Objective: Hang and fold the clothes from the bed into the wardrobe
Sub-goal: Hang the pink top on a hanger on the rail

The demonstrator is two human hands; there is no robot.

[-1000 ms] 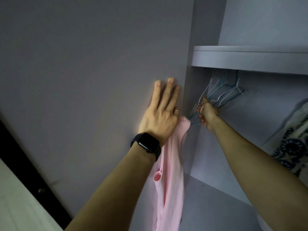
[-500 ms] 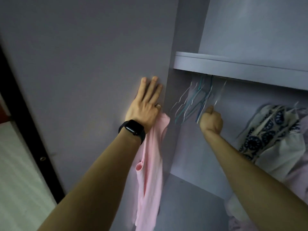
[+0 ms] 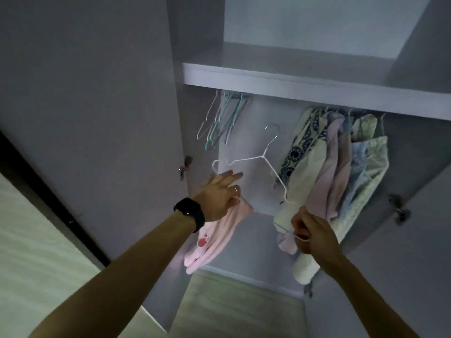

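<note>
Hanger-loading is the step in hand: at lower right the right hand (image 3: 310,234) clamps one corner of the white wire hanger (image 3: 263,156); at centre the left hand (image 3: 217,195) pinches the pink garment (image 3: 214,240) under curled fingers, forefingers reaching toward the hanger's far end. Next, likely, the garment's neck must slip over that wire.
</note>
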